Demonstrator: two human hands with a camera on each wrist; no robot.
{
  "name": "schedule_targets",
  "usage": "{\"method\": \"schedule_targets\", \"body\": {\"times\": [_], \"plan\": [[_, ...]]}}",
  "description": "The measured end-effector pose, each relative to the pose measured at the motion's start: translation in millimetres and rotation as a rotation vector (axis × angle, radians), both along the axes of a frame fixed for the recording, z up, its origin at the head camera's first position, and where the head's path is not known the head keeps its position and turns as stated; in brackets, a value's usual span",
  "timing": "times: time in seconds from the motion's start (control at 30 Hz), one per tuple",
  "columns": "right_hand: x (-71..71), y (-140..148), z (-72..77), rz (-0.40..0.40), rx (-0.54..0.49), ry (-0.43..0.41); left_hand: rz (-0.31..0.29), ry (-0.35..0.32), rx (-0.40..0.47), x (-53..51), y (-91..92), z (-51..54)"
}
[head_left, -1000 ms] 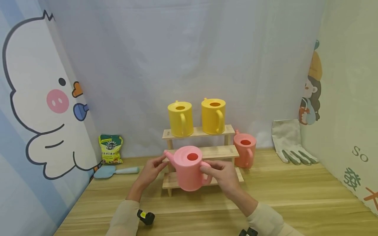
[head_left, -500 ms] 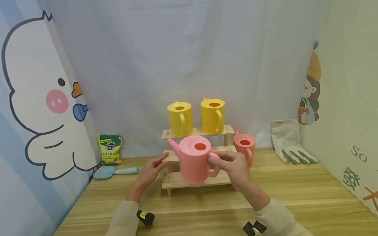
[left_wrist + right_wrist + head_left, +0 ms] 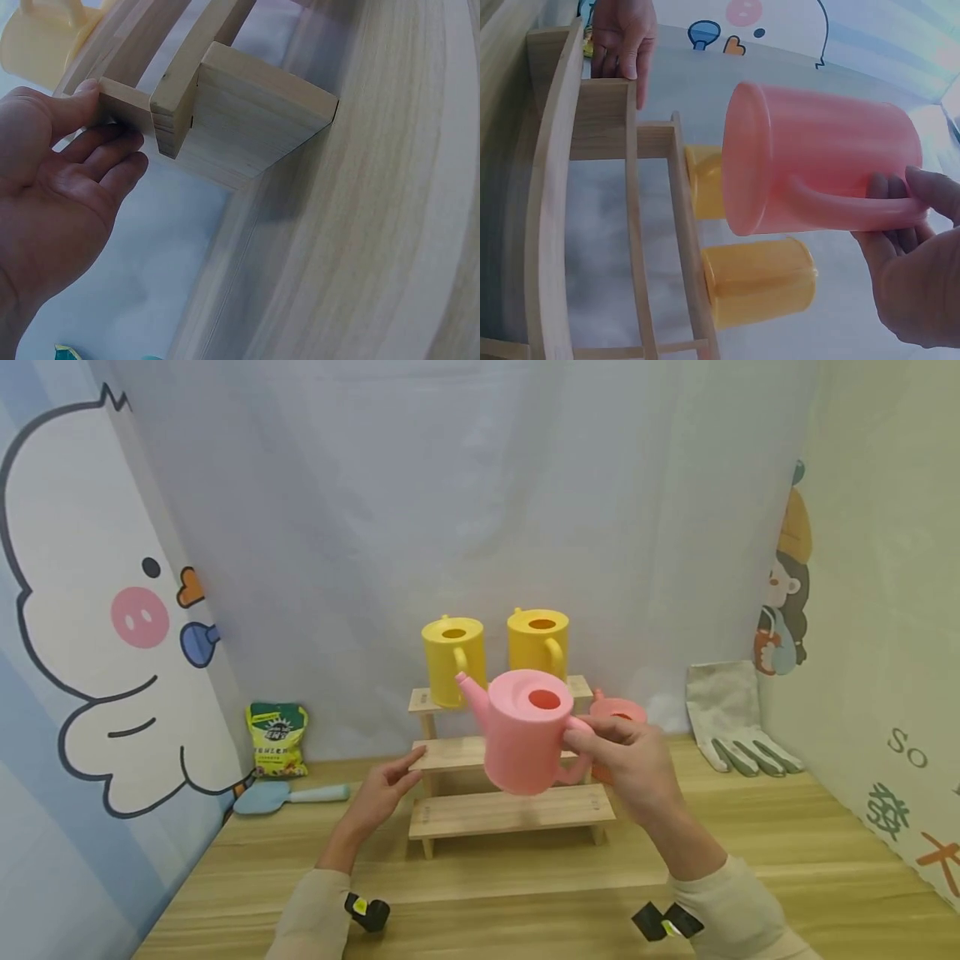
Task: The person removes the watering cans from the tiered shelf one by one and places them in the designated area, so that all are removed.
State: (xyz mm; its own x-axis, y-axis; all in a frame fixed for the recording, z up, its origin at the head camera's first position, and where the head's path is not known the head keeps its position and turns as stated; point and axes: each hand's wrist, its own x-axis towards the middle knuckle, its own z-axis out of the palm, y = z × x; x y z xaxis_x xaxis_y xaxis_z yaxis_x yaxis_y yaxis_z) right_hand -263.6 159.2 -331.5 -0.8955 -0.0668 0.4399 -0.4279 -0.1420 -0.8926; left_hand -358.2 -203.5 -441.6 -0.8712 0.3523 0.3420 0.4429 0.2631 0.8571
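Observation:
A pink watering can (image 3: 525, 735) is held up in front of the wooden stand (image 3: 510, 810), its spout pointing left. My right hand (image 3: 633, 768) grips it by the handle; in the right wrist view, thumb and fingers (image 3: 922, 187) close on the handle's upper part. My left hand (image 3: 382, 793) holds the left end of the stand's middle step, thumb on top and fingers bent below it, as the left wrist view shows. Two yellow watering cans (image 3: 453, 660) stand on the top step, the right one partly hidden by the pink can.
A second pink watering can (image 3: 622, 710) stands right of the stand, mostly behind my right hand. At the back left are a green and yellow packet (image 3: 277, 739) and a light blue trowel (image 3: 262, 797). A gardening glove (image 3: 738, 718) leans at the back right.
The pink watering can has risen and moved right with my right hand, from before the lower steps to before the middle and top ones. My left hand stays at the stand.

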Motion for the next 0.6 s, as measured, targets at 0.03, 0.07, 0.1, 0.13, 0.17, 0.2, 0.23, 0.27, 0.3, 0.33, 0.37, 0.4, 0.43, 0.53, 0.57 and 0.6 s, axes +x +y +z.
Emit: {"method": "schedule_targets", "body": {"times": [0.03, 0.07, 0.1, 0.13, 0.17, 0.2, 0.23, 0.27, 0.3, 0.33, 0.37, 0.4, 0.43, 0.53, 0.57, 0.6], "plan": [[0.8, 2, 2.7, -0.013, -0.016, -0.003, -0.003, 0.0, -0.001, 0.2, -0.1, 0.4], [1.7, 4, 5.4, -0.027, -0.03, -0.002, -0.004, -0.001, -0.003, 0.1, -0.1, 0.5], [2.4, 7, 8.2, -0.044, -0.048, 0.002, -0.004, -0.002, -0.006, -0.1, -0.3, 0.4], [3.1, 9, 11.1, -0.061, -0.073, 0.004, -0.002, -0.003, -0.004, 0.1, -0.2, 0.7], [3.8, 12, 14.1, -0.081, -0.086, 0.011, -0.001, -0.002, -0.005, 0.4, -0.4, 1.0], [4.2, 15, 16.9, -0.102, -0.102, 0.026, 0.005, -0.004, -0.003, 0.2, -0.2, 1.1], [5.1, 19, 19.9, -0.113, -0.128, 0.029, 0.009, -0.002, -0.002, 0.5, -0.1, 1.4], [6.5, 23, 22.6, -0.13, -0.143, 0.038, 0.014, -0.002, -0.002, 0.6, 0.1, 1.6], [7.7, 28, 25.5, -0.145, -0.16, 0.054, 0.015, 0.002, -0.004, 0.5, 0.1, 1.7], [9.2, 33, 27.9, -0.158, -0.174, 0.069, 0.017, 0.004, -0.003, 0.2, 0.3, 1.6], [10.6, 38, 30.3, -0.169, -0.189, 0.087, 0.016, 0.009, -0.008, -0.1, 0.5, 1.5], [11.7, 44, 32.6, -0.179, -0.218, 0.097, 0.017, 0.01, -0.009, -0.5, 0.7, 1.4], [12.8, 50, 34.9, -0.19, -0.245, 0.106, 0.014, 0.012, -0.011, -0.5, 0.8, 1.4], [13.9, 67, 41.0, -0.265, -0.316, 0.113, 0.01, 0.005, -0.003, -0.9, 1.1, 1.1], [13.3, 72, 42.6, -0.296, -0.339, 0.11, 0.009, 0.003, 0.0, -0.6, 1.0, 0.9], [12.6, 77, 43.7, -0.332, -0.356, 0.105, 0.011, 0.003, 0.001, -0.2, 0.7, 0.8]]}}
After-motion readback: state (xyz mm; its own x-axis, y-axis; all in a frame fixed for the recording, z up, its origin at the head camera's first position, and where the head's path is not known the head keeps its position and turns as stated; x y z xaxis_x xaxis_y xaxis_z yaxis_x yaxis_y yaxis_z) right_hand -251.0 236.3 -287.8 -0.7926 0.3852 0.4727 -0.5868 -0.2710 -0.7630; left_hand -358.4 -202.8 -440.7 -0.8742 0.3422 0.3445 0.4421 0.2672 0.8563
